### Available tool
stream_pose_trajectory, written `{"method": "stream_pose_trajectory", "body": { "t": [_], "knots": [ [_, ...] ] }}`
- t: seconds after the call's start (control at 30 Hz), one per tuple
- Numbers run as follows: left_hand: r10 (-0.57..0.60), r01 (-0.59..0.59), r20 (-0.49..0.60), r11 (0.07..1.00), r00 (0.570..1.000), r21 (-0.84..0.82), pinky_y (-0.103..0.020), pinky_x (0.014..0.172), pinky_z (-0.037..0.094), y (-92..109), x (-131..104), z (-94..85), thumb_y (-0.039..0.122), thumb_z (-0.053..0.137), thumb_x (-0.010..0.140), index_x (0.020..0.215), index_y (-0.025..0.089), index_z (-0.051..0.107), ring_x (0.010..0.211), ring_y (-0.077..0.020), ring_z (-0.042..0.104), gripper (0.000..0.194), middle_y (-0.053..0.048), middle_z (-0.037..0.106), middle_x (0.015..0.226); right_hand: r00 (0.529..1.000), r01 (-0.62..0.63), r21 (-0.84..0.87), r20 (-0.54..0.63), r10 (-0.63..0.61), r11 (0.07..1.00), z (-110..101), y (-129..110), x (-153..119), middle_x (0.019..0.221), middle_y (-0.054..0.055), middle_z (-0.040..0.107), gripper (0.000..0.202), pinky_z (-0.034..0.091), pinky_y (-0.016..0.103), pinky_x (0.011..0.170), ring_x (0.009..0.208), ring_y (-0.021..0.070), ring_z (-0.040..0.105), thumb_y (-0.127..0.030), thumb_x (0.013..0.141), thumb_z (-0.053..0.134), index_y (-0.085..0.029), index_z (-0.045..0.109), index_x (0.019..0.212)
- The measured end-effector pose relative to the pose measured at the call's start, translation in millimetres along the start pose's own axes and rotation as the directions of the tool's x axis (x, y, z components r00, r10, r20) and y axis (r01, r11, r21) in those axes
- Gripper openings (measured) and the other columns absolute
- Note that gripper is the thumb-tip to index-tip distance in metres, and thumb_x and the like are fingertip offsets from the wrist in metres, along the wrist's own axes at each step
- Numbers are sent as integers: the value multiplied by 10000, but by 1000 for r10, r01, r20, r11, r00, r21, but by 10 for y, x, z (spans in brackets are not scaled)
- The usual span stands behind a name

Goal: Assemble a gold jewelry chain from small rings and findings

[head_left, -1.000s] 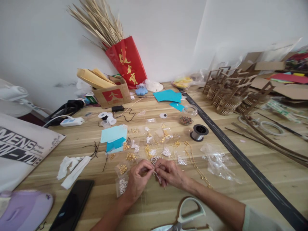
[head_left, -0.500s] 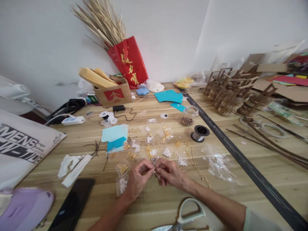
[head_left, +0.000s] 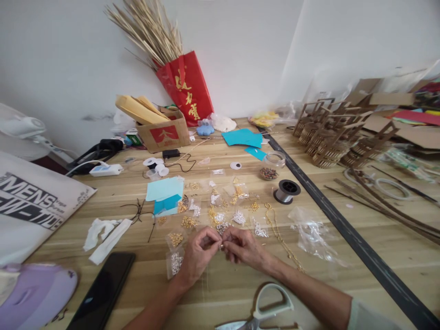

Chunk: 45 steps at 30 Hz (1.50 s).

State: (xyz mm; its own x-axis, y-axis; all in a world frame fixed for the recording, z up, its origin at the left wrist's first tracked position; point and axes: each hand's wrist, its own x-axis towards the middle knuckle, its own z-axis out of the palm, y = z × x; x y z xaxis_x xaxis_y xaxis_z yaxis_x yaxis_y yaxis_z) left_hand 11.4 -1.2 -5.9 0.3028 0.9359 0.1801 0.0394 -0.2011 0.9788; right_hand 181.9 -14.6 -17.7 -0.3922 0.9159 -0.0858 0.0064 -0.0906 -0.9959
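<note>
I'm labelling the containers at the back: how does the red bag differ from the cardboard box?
The red bag is taller; the cardboard box is lower and wider. The bag bears gold characters, the box a red printed patch. Dried stalks stick out of the bag, yellow packets out of the box. Both are open-topped.

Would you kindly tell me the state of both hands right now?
Left hand: pinched shut, contents too small to tell.
Right hand: also pinched shut, contents equally unclear.

Wooden table (head_left: 240,298) bears scissors (head_left: 273,302), phone (head_left: 103,288), wire spool (head_left: 286,191).
</note>
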Motion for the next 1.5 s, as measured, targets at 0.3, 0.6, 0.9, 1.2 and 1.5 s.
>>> {"method": "stream_pose_trajectory", "body": {
  "t": [0.3,0.6,0.9,1.2,1.5],
  "knots": [
    [-77,79,-34,996,996,48,-241,648,515,41,3,-9,148,661,715,691,151,619,691,-148,624,48,-39,645,747,999,12,31,-35,-11,999,12,-41,-11,529,-23,583,344,420,162,378,411,81,536,-493,843,583,-155,554,784],
    [-207,207,-38,978,978,-12,-222,579,490,48,45,-45,186,714,675,673,136,693,602,-139,610,54,-34,681,655,996,39,18,-79,-38,999,17,-85,-25,532,-20,575,370,428,172,393,426,83,531,-511,832,599,-147,569,777],
    [-251,250,-10,967,968,-38,-226,560,476,62,65,-66,247,697,697,646,133,670,561,-129,580,128,-16,646,589,994,14,47,-113,-9,999,6,-74,-14,526,-24,576,386,426,178,388,424,89,531,-535,798,626,-154,571,762],
    [-277,278,27,958,960,-65,-252,573,506,103,63,-73,329,685,735,678,128,647,565,-142,612,212,-21,652,602,991,11,72,-132,-2,997,11,-70,-9,519,-36,565,405,407,179,384,404,81,504,-562,816,591,-166,538,753],
    [-259,259,39,966,965,6,-229,523,469,116,60,-77,362,658,754,657,138,611,512,-127,579,248,-7,617,557,988,19,80,-151,-7,997,23,-81,-12,516,-35,559,421,405,177,380,398,77,493,-579,805,598,-166,531,751]
  ]
}}
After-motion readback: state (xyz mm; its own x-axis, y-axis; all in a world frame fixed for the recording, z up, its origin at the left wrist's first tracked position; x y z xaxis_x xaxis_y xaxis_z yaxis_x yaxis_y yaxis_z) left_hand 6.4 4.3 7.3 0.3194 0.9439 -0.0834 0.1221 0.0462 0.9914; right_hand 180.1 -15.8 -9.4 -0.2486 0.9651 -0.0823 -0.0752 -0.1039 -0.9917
